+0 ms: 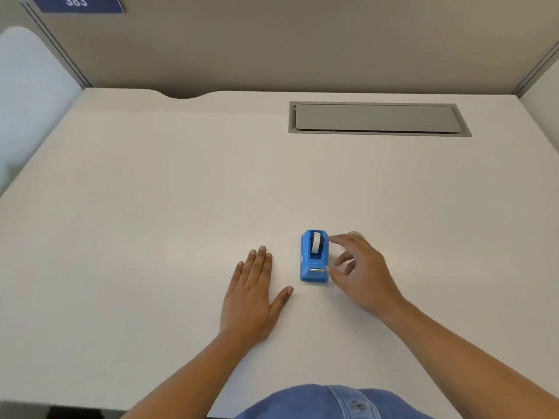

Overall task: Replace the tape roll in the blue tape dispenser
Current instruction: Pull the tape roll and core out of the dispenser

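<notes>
The blue tape dispenser (314, 257) stands on the white desk (151, 192), its cutter end toward me and a white tape roll (316, 242) seated in its cradle. My right hand (364, 272) hovers just right of the dispenser, fingers spread and curled; the thumb and forefinger reach its right side and hold nothing. A pale, clear tape roll (356, 234) peeks out behind my right fingers, mostly hidden. My left hand (252, 293) lies flat, palm down, on the desk a short way left of the dispenser, not touching it.
A grey cable-tray lid (378, 118) is set into the desk at the back right. Beige partition walls (272, 40) close the desk in behind and at both sides. A blue denim garment (326, 403) shows at the near edge.
</notes>
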{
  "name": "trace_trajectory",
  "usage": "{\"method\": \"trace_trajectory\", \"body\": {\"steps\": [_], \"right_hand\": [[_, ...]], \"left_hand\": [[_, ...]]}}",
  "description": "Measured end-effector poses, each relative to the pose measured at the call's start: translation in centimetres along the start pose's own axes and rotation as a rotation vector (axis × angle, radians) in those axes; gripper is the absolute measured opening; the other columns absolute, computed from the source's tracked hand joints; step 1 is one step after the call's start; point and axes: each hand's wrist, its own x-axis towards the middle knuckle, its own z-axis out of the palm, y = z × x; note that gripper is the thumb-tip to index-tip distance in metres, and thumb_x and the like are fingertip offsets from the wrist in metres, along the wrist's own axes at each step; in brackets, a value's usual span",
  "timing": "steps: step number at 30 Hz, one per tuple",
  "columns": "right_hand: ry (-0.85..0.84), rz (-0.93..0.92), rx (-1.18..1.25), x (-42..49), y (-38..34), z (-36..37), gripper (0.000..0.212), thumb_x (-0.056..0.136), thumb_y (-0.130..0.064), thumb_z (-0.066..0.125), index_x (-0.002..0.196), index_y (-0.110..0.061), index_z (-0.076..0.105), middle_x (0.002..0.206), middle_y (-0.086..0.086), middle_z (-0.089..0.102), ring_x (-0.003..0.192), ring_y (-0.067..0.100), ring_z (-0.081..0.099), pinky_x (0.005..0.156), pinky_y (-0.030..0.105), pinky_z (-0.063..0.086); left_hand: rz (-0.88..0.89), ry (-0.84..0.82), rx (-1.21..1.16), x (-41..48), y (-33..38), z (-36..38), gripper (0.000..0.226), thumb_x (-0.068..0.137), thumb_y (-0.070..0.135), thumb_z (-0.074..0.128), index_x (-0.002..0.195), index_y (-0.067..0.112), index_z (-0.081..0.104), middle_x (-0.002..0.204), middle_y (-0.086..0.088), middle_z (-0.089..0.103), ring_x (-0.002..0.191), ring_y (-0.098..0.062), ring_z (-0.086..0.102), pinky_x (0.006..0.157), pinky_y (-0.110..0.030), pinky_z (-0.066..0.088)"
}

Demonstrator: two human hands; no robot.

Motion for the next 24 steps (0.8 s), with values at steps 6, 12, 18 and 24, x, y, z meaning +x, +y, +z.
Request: {"method": "trace_trajectory", "body": {"steps": [6, 12, 18, 24], "right_hand": [[-0.158, -0.075, -0.083, 3.2, -1.2, -1.2, 0.052, 0.080, -0.008, 0.068, 0.126, -0.029, 0.055, 0.123, -0.015, 0.051, 0.085, 0.009, 0.063, 0.067, 0.018, 0.053], [-0.255, -0.047, -0.176, 5.1, -2.1, -1.8, 0.053, 0.077, -0.021, 0.076, 0.126, -0.031, 0.056, 0.119, -0.015, 0.051, 0.080, 0.008, 0.064, 0.070, 0.015, 0.045], [-0.290, -0.069, -0.278, 6.0, -2.6, -1.4, 0.040, 0.075, -0.023, 0.076, 0.111, -0.032, 0.062, 0.108, -0.013, 0.056, 0.077, 0.007, 0.063, 0.073, 0.022, 0.049], [-0.290, -0.106, -0.353, 6.0, -2.3, -1.0, 0.038, 0.078, -0.021, 0.072, 0.113, -0.029, 0.061, 0.106, -0.011, 0.059, 0.079, 0.007, 0.053, 0.078, 0.025, 0.049]], "left_hand": [[-0.016, -0.007, -0.002, 0.0, 0.0, 0.1, 0.082, 0.092, 0.070, 0.008, 0.156, 0.022, -0.008, 0.165, 0.007, -0.014, 0.151, -0.009, -0.016, 0.121, -0.029, -0.011], [-0.011, -0.027, -0.014, 0.1, -0.2, 0.2, 0.083, 0.088, 0.072, 0.000, 0.154, 0.023, -0.014, 0.164, 0.008, -0.017, 0.150, -0.010, -0.019, 0.121, -0.030, -0.012], [0.000, -0.031, -0.038, 0.2, -0.4, 0.5, 0.087, 0.084, 0.074, -0.010, 0.154, 0.023, -0.012, 0.165, 0.007, -0.015, 0.151, -0.012, -0.017, 0.125, -0.032, -0.009], [-0.003, -0.025, -0.048, 0.3, -0.4, 0.7, 0.088, 0.084, 0.077, -0.009, 0.153, 0.023, -0.011, 0.164, 0.007, -0.013, 0.152, -0.014, -0.014, 0.119, -0.030, -0.011]]}}
